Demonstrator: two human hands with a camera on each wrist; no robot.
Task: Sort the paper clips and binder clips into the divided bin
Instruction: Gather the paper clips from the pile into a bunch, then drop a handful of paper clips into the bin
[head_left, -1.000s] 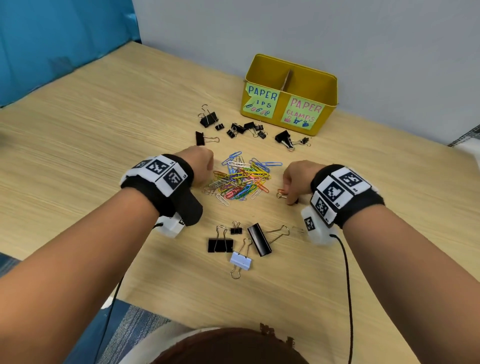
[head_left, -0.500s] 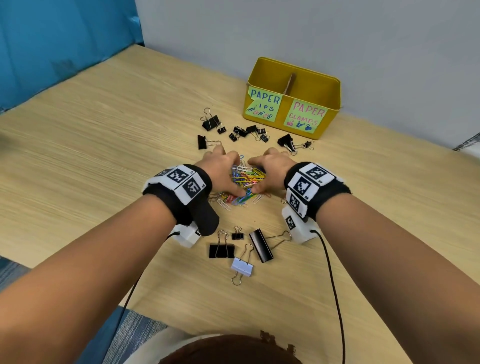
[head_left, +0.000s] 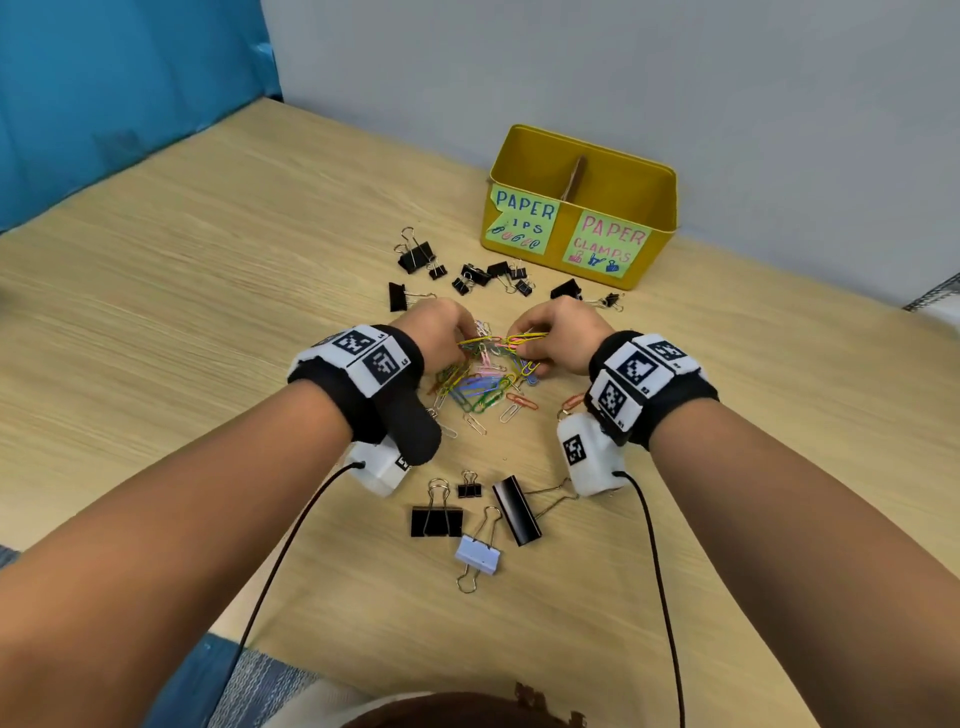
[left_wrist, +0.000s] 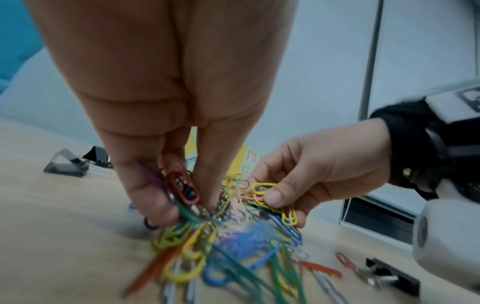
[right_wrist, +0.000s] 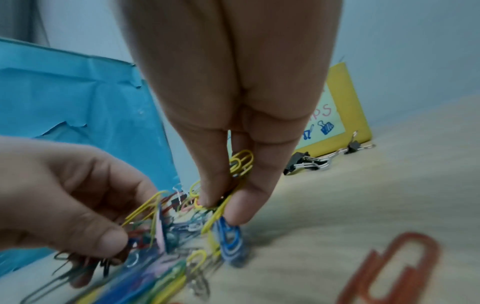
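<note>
A heap of coloured paper clips (head_left: 480, 387) lies mid-table. My left hand (head_left: 441, 330) grips a bunch of them, red and green ones between its fingers (left_wrist: 145, 191). My right hand (head_left: 563, 332) pinches another bunch, yellow clips (right_wrist: 240, 162) showing between thumb and fingers (right_wrist: 215, 185). Both bunches are lifted slightly off the heap. The yellow divided bin (head_left: 660, 208) stands behind, labelled PAPER CLIPS on the left and PAPER CLAMPS on the right. Black binder clips (head_left: 415, 254) lie scattered in front of the bin.
Near me lie more binder clips: a black one (head_left: 436, 521), a small black one (head_left: 469, 489), a long black one (head_left: 517, 512) and a pale blue one (head_left: 478, 555). Loose orange paper clips (head_left: 522, 401) lie right of the heap. A wall rises behind the bin.
Both hands came together from either side of the heap, closed on the paper clips and have started raising bunches of them. The view has shifted closer.
</note>
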